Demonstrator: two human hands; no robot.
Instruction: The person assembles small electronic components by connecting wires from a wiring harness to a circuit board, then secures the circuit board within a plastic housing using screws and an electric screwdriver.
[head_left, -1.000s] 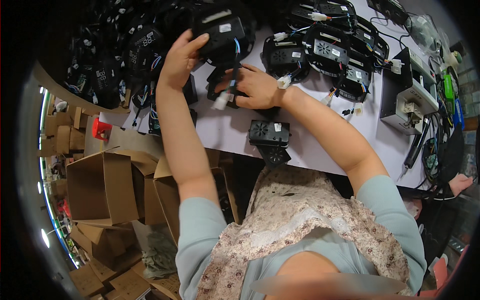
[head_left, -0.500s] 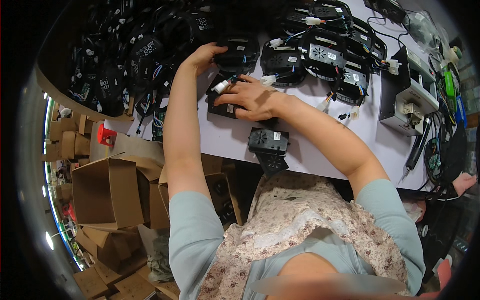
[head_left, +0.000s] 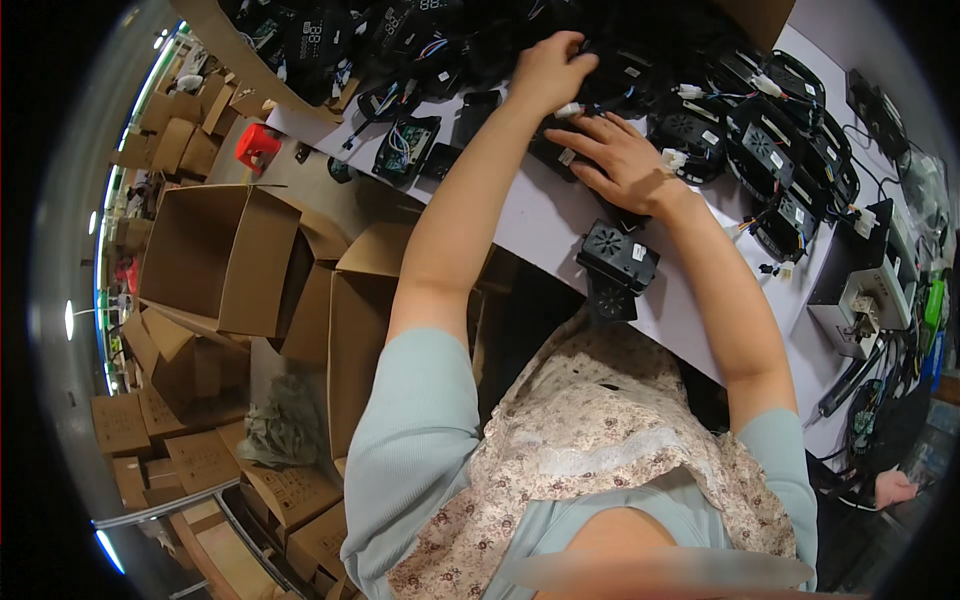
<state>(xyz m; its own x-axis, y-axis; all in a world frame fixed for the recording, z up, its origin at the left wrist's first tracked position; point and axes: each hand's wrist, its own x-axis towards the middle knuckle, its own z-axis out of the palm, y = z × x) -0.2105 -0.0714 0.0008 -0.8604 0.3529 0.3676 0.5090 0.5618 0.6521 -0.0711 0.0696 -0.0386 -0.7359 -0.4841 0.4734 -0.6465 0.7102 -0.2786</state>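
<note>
Black plastic housing (head_left: 551, 150) — under splayed fingers of right hand (head_left: 630, 165), in from front edge of tabletop (head_left: 545, 215) — left hand (head_left: 552, 74) farther off, can't tell if gripping.

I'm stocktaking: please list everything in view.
Flat unit: one, black, middle table
Wired units: many, black, right table
Display units: several, black, upper left
Circuit boards: several, green, left and right
Stacked modules: two, black, front edge
Metal device: one, silver and black, right
Table: one, white, centre
Cardboard boxes: many, brown, left
Plastic thing: one, red, upper left
Crumpled sheet: one, grey, left
Left hand: one, bare, upper middle
Right hand: one, bare, on flat unit
</note>
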